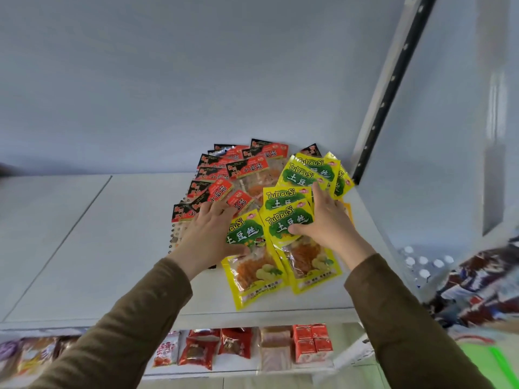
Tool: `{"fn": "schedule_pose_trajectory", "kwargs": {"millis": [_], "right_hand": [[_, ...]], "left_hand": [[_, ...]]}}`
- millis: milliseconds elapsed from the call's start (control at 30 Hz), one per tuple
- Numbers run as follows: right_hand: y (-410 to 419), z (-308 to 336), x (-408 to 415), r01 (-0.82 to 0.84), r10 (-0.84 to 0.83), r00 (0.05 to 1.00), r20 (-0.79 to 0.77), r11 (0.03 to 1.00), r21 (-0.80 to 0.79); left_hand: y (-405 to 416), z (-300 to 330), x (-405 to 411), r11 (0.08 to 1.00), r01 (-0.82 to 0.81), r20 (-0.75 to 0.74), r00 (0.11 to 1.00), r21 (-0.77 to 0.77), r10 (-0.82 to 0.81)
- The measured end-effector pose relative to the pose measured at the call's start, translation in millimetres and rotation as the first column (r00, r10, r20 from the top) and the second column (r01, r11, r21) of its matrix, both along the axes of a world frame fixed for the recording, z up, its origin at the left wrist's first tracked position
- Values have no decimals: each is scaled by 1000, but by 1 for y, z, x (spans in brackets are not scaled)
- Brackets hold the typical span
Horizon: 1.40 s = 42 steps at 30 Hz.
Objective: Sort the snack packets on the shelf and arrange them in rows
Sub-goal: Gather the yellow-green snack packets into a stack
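Both hands are reaching up onto the white shelf in the middle of the frame, sleeves in olive-brown. The left hand is lying palm down with its fingers spread wide over the lower edge of the red-and-black packets, its thumb touching the side of the nearest yellow packet. Whether it is actually gripping anything, I cannot tell; it looks flat and open rather than closed. The right hand is also spread broad, fingers fanned upward across the yellow packets, with the thumb pressing on the green label of the front right yellow packet. It is resting on the packets, not wrapped around one.

The snack packets are sitting in one loose heap at the centre right of the frame, toward the right end of the shelf. The red-and-black ones are overlapping on the left and back of the pile, the yellow ones on the right and front, and the two kinds are touching where they meet. Two yellow packets are jutting toward the shelf's front edge, side by side and slightly tilted.

Along the bottom of the frame, a lower shelf is holding other wrapped goods, among them small red cartons.
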State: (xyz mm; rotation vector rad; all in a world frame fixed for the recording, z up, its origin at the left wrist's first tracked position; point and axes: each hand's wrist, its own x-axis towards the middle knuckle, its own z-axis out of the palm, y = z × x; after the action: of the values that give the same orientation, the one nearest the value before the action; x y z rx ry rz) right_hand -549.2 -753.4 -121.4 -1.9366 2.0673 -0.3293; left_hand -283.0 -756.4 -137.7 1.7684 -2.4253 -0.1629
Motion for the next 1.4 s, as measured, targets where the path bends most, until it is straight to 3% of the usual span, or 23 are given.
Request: {"fn": "schedule_pose_trajectory", "kwargs": {"millis": [400, 467, 567, 667, 833, 900, 1000, 1200, 1300, 1400], "right_hand": [[-17, -12, -6, 134, -108, 967, 230, 985, -104], [-20, -12, -3, 140, -89, 954, 287, 977, -162], [-22, -12, 1, 150, -60, 928, 369, 964, -220], [-22, -14, 6, 156, -24, 886, 463, 956, -249], [-24, -13, 17, 181, 26, 803, 595, 941, -286], [-25, -16, 17, 171, 54, 743, 667, 948, -268], [-27, -23, 18, 189, 36, 726, 687, 950, -249], [-27, -30, 22, 271, 6, 570, 821, 943, -195], [-22, -23, 23, 170, 12, 451, 892, 980, -99], [-25, -19, 23, 85, 96, 545, 833, 982, -169]], "left_hand": [[-7, 18, 6, 1000, 18, -113, 993, 10, -17], [-5, 34, 13, 998, 27, -242, 970, 59, -12], [-2, 63, 15, 962, 159, -535, 845, 221, -17], [-8, 76, -3, 943, 256, -647, 760, 212, -60], [-30, 52, -43, 970, 195, -622, 780, 143, -65], [-38, 36, -53, 990, 121, -580, 813, 68, -59], [-42, 18, -61, 1000, -6, -552, 834, -23, -7], [-44, 9, -68, 999, -33, -750, 661, 16, 34], [-49, 7, -73, 999, -29, -809, 588, -14, 5], [-54, 8, -77, 999, -44, -873, 486, 11, 31]]}}
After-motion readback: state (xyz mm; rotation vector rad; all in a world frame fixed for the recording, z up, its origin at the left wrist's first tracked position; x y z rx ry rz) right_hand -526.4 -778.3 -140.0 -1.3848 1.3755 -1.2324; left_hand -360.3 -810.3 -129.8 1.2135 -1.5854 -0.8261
